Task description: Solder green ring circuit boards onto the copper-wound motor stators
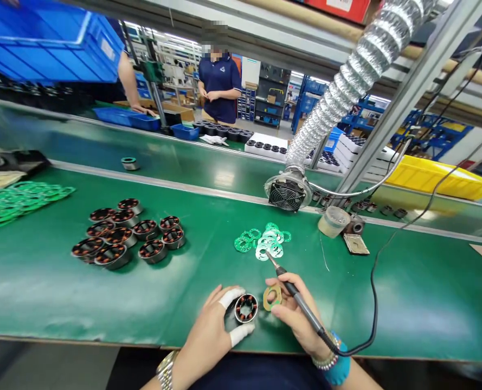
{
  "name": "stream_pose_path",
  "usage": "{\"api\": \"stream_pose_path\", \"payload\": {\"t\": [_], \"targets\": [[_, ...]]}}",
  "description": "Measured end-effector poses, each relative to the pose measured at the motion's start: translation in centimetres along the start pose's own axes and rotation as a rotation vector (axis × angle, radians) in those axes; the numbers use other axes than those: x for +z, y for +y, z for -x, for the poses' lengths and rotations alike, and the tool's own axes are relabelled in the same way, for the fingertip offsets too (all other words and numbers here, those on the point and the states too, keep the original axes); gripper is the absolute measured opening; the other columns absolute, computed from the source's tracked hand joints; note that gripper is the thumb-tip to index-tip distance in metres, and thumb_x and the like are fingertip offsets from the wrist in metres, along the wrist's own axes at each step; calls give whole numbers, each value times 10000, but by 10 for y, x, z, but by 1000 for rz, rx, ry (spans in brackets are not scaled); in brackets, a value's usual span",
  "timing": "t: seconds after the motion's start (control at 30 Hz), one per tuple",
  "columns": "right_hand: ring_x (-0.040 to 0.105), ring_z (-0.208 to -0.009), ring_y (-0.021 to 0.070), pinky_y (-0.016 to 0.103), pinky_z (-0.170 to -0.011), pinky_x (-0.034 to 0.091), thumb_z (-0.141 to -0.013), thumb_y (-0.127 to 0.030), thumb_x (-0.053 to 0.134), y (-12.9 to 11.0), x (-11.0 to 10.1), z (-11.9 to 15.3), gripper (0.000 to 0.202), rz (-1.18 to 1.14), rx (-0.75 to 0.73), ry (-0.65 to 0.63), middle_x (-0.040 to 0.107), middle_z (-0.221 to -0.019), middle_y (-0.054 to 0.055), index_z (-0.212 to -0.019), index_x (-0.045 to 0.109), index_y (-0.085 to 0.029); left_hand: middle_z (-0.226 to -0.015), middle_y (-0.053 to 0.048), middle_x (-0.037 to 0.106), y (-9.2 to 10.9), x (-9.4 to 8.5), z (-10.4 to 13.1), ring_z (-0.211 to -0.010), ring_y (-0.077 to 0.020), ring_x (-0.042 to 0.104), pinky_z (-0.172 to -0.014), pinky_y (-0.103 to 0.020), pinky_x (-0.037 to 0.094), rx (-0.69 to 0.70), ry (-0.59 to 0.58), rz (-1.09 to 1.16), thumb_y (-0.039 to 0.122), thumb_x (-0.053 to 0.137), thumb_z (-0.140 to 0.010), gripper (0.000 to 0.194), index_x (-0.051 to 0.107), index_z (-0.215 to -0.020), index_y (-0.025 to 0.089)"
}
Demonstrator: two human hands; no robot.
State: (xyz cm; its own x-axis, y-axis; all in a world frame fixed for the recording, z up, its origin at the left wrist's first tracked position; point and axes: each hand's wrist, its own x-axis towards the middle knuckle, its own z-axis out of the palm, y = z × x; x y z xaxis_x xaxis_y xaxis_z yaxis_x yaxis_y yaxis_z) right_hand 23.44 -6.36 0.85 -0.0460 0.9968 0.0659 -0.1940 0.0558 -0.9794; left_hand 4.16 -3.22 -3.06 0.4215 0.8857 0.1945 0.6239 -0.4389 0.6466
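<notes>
My left hand (212,319), with white finger cots on thumb and forefinger, grips a round motor stator (246,322) with copper windings, close to the table's front edge. In my right hand (300,314) a soldering iron (306,310) lies across the palm, its tip pointing up and left. The fingers of that same hand also pinch a tan ring-shaped board (267,301) with a green patch, just right of the stator and apart from it. Beyond the iron's tip lies a loose pile of green and white ring boards (274,236).
Several stators (119,236) stand at left, near a heap of green boards (17,200). A fume extractor fan (286,195) hangs behind. At right are a plastic tub (333,223), a soldering sponge tray (357,244) and the iron's trailing cable (374,292). A co-worker (220,81) stands beyond.
</notes>
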Motion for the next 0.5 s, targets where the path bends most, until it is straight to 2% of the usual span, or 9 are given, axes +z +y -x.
{"api": "stream_pose_path", "payload": {"t": [0.07, 0.13, 0.27, 0.4, 0.5], "targets": [[617, -973, 215, 400, -842, 513, -744, -331, 663, 3, -1, 1, 391, 13, -15, -13, 592, -1137, 97, -1066, 454, -261, -1104, -93, 633, 2, -1, 0, -1060, -298, 570, -994, -566, 357, 1, 9, 14, 358, 692, -674, 426, 545, -1051, 223], [608, -1021, 232, 422, -872, 499, -781, -331, 626, 5, -3, 1, 367, 12, -10, -26, 587, -1131, 95, -1089, 438, -260, -1074, -78, 638, 5, -2, -1, -1028, -275, 582, -1009, -551, 340, 3, 5, 43, 340, 695, -676, 404, 547, -1033, 221], [619, -1007, 207, 383, -867, 502, -826, -278, 572, 8, -9, -4, 351, 95, 23, -25, 580, -1112, 81, -1133, 403, -261, -1050, -63, 632, 8, -7, -2, -1002, -247, 578, -1033, -524, 304, 1, -9, 93, 368, 700, -679, 413, 549, -1031, 214], [621, -972, 181, 360, -851, 510, -837, -264, 544, 8, -8, -14, 357, 336, 24, -77, 575, -1125, 75, -1158, 387, -262, -1083, -82, 616, 8, -9, -3, -1035, -260, 561, -1022, -520, 314, 0, 1, 112, 375, 714, -672, 432, 561, -1040, 208], [622, -932, 178, 349, -846, 507, -783, -259, 621, 3, 0, -22, 466, 598, -93, -159, 582, -1129, 73, -1183, 381, -261, -1066, -91, 622, 9, -10, -1, -1019, -259, 571, -954, -475, 406, -11, 2, 159, 350, 716, -677, 452, 543, -1066, 198]]}}
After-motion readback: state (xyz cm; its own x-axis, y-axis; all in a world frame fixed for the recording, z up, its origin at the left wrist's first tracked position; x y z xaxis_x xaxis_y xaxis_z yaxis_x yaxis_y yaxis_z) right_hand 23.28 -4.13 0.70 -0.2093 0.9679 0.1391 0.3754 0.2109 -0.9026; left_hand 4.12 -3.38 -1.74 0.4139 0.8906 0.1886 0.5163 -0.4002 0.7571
